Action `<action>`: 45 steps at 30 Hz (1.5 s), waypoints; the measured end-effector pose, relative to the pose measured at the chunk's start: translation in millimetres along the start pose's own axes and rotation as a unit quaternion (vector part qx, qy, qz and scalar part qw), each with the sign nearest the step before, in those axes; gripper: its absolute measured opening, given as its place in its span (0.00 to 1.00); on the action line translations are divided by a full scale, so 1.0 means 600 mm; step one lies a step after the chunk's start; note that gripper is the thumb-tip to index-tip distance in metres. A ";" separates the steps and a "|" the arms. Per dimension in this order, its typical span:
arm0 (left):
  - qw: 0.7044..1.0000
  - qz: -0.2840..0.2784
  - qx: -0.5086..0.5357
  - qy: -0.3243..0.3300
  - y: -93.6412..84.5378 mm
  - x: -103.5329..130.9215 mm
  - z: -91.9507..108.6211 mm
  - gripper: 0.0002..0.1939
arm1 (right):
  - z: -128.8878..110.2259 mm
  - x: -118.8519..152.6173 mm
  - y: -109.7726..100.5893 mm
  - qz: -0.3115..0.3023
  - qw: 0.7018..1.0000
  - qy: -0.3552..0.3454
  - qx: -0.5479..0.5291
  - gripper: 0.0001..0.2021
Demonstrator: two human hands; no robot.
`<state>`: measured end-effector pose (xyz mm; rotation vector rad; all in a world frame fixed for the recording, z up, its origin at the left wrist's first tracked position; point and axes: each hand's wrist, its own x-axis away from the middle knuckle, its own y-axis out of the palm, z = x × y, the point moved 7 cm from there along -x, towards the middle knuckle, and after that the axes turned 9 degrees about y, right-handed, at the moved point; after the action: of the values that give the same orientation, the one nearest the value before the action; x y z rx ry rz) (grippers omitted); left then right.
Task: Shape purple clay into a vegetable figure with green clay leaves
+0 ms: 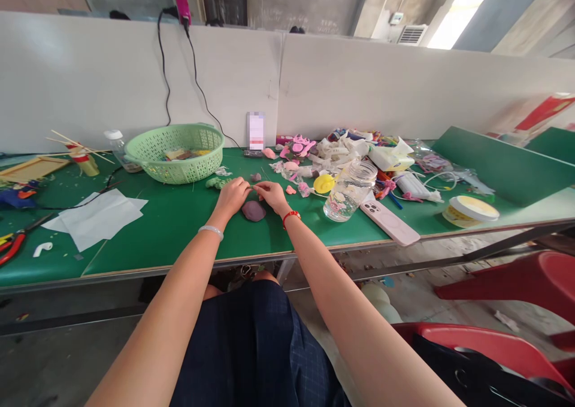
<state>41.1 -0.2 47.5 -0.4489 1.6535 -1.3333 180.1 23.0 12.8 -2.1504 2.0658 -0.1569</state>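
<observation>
My left hand (233, 195) and my right hand (271, 195) meet fingertip to fingertip just above the green tabletop (171, 215). Both are closed in a pinch; whatever is between the fingers is too small to make out. Just below them on the table lies a flat, rounded purple clay-like lump (254, 211). A green clay-like piece (216, 183) sits by my left hand. Beyond my fingertips rests a small greyish-purple bit (255, 177), and small pink pieces (291, 190) lie to the right of my right hand.
Leftward stand a green basket (175, 167), white paper sheets (101, 218) and red-handled pliers (13, 248). To the right are a clear jar (348, 194), a pink phone (390, 221), a lidded tub (471, 211) and a heap of wrapped clay. An upright phone (256, 131) leans against the partition.
</observation>
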 end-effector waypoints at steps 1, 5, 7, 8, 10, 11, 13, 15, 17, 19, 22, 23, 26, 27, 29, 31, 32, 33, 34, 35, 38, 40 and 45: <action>1.000 0.003 0.001 -0.004 -0.001 0.000 0.000 0.11 | -0.002 0.001 0.000 0.001 1.000 -0.003 0.004 0.07; 1.000 -0.005 0.003 -0.002 -0.001 0.001 0.002 0.09 | -0.006 0.003 0.000 0.000 1.000 -0.013 0.005 0.08; 1.000 -0.011 0.004 -0.001 -0.001 0.001 0.003 0.08 | -0.003 0.002 -0.001 0.001 1.000 -0.004 0.001 0.07; 1.000 -0.012 0.005 -0.001 -0.001 0.001 0.003 0.08 | -0.002 0.001 -0.001 0.002 1.000 0.000 0.000 0.07; 1.000 -0.009 0.009 0.000 -0.001 0.002 0.003 0.08 | 0.001 -0.001 -0.003 0.007 1.000 0.007 -0.001 0.08; 1.000 -0.007 0.010 0.002 -0.001 0.002 0.004 0.09 | 0.002 -0.002 -0.003 0.009 1.000 0.008 -0.001 0.08; 1.000 -0.006 0.007 0.010 -0.001 0.001 0.005 0.10 | 0.003 -0.002 -0.004 0.010 1.000 0.009 0.000 0.08; 1.000 -0.010 0.001 0.021 0.001 0.000 0.006 0.11 | 0.002 -0.001 -0.004 0.010 1.000 0.007 0.005 0.09; 0.999 -0.012 -0.004 0.031 0.002 0.000 0.007 0.11 | 0.001 0.000 -0.003 0.010 1.000 0.005 0.013 0.10; 0.999 -0.008 -0.003 0.033 0.002 -0.001 0.005 0.12 | -0.001 0.001 -0.003 0.010 1.000 0.002 0.017 0.10; 1.000 0.005 0.004 0.023 0.001 -0.001 0.001 0.13 | -0.004 0.001 -0.003 0.003 1.000 -0.008 0.012 0.06; 1.000 0.007 0.006 0.021 0.001 -0.001 0.000 0.13 | -0.005 0.001 -0.002 -0.001 1.000 -0.012 0.008 0.05; 1.000 0.005 0.005 0.014 0.001 0.000 0.000 0.13 | -0.005 0.000 -0.002 -0.013 1.000 -0.016 -0.001 0.08; 1.000 0.004 0.004 0.010 0.001 0.000 0.000 0.13 | -0.005 0.000 -0.002 -0.015 1.000 -0.015 -0.003 0.09; 1.000 0.002 0.007 0.002 0.000 0.001 0.000 0.13 | -0.003 -0.001 -0.003 -0.016 1.000 -0.013 -0.005 0.10; 1.000 0.001 0.014 -0.001 0.000 0.002 -0.001 0.14 | -0.002 -0.001 -0.002 -0.019 1.000 -0.011 -0.007 0.11; 1.000 0.001 0.018 -0.002 0.000 0.002 -0.001 0.14 | -0.002 -0.001 -0.002 -0.020 1.000 -0.010 -0.008 0.11; 1.000 0.003 0.022 -0.001 0.000 0.002 -0.001 0.14 | -0.001 -0.001 -0.002 -0.021 1.000 -0.008 -0.010 0.11; 1.000 0.005 0.024 -0.002 0.000 0.003 -0.002 0.15 | 0.000 -0.001 -0.002 -0.020 1.000 -0.007 -0.012 0.11; 1.000 0.008 0.025 -0.003 0.000 0.003 -0.003 0.15 | 0.000 -0.002 -0.002 -0.018 1.000 -0.004 -0.015 0.11; 1.000 0.014 0.026 -0.009 0.002 0.004 -0.006 0.14 | 0.002 -0.003 -0.003 -0.012 1.000 0.001 -0.026 0.09; 1.000 0.012 0.025 -0.011 0.003 0.003 -0.007 0.13 | 0.004 -0.004 -0.002 -0.009 0.999 0.001 -0.031 0.08; 1.000 0.010 0.023 -0.014 0.001 0.003 -0.004 0.14 | 0.006 -0.007 -0.003 -0.001 0.999 0.001 -0.035 0.02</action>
<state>38.2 0.3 46.1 -0.4198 1.5973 -1.3428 182.4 27.2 10.0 -2.1939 2.1012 -0.0885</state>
